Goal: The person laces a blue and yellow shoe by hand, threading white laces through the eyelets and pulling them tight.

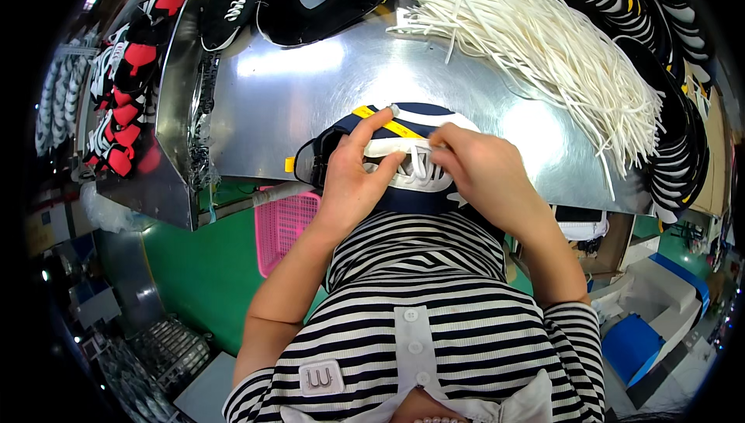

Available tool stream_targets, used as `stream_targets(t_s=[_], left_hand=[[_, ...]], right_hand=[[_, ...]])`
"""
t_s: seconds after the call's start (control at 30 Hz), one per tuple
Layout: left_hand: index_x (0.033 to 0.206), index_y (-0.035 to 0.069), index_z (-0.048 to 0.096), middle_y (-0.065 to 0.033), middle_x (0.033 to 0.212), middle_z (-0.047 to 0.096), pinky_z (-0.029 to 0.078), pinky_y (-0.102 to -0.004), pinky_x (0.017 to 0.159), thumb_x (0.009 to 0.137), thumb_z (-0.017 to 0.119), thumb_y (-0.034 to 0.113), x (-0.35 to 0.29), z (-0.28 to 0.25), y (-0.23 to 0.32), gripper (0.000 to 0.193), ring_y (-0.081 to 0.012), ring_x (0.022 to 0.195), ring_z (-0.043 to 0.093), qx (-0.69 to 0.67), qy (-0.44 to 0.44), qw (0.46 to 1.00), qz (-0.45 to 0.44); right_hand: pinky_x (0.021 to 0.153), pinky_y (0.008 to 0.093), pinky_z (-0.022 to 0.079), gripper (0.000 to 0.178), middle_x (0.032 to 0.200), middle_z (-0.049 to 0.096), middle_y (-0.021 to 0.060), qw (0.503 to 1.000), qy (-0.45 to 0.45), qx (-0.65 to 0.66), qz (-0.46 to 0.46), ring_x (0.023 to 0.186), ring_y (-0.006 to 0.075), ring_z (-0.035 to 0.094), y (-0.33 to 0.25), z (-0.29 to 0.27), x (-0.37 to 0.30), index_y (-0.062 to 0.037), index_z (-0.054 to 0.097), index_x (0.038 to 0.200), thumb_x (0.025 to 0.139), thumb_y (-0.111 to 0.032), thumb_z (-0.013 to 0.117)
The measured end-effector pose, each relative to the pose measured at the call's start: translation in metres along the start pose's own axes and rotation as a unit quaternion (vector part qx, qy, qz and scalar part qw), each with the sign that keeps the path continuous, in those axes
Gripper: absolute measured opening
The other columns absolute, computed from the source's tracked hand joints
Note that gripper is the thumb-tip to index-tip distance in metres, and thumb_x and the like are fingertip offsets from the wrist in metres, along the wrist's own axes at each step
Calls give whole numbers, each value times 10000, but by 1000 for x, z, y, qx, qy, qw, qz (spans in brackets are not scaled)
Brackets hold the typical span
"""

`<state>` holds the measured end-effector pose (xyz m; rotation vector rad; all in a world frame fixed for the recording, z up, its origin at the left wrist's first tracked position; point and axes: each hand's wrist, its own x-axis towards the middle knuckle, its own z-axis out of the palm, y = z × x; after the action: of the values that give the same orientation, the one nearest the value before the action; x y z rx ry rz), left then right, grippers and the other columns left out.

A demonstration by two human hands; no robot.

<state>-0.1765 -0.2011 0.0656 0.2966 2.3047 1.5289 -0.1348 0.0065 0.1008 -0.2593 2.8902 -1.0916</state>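
Observation:
A navy shoe upper [403,201] with a white eyelet panel and a yellow strip [397,126] lies at the near edge of the metal table, right in front of my body. My left hand [353,175] grips its left part, the thumb in at the eyelet panel and a finger reaching over the far side. A white shoelace [419,165] runs across the panel through some of the eyelets. Over the toe end, the fingers of my right hand [485,171] are pinched together at the lace; their tips are partly hidden.
A heap of loose white laces [535,50] covers the table's far right, with rows of dark uppers [683,136] behind. Black uppers [322,0] lie at the far edge. Red and black uppers [132,74] stand left. A pink basket [283,225] is below the table.

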Motion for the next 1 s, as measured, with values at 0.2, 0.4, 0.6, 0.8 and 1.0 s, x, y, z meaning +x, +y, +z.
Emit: stream_targets(t_s=[0.2,0.4,0.6,0.8,1.0], left_hand=[[1370,32,489,-104,1254,593,503,-281,928,818,676,-41,6,17,9,587,-153,1079,614,52,97,993,29],[1425,-4,442,-100,1279,581,485,-269,957,830,721,-48,3,-27,29,659,-141,1120,586,-207,-189,957,-72],[1358,28,461,-67,1115,624,509,-227,832,867,696,-17,15,-19,38,547,-83,938,612,-222,-138,957,-127],[1375,39,456,-65,1107,623,503,-239,835,933,646,45,14,-13,39,481,-94,907,615,-207,-141,962,-105],[1359,19,456,-67,934,655,486,-256,817,1003,554,155,26,-6,26,393,-106,858,615,-116,-70,989,-56]], right_hand=[[557,331,499,197,836,690,101,975,144,160,45,624,246,663,8,20,0,-60,653,1042,850,-77,695],[506,294,467,169,777,671,86,946,263,175,76,538,195,618,23,52,6,-83,678,997,832,-61,708],[478,316,434,309,730,595,22,956,202,84,-196,548,199,576,28,33,2,-128,702,1009,713,-45,742],[472,324,419,282,679,555,34,957,218,78,-174,557,197,575,21,43,13,-118,698,948,700,13,726],[428,301,349,191,596,512,30,920,111,268,-263,462,193,491,-16,37,-19,-136,718,910,756,-24,734]])
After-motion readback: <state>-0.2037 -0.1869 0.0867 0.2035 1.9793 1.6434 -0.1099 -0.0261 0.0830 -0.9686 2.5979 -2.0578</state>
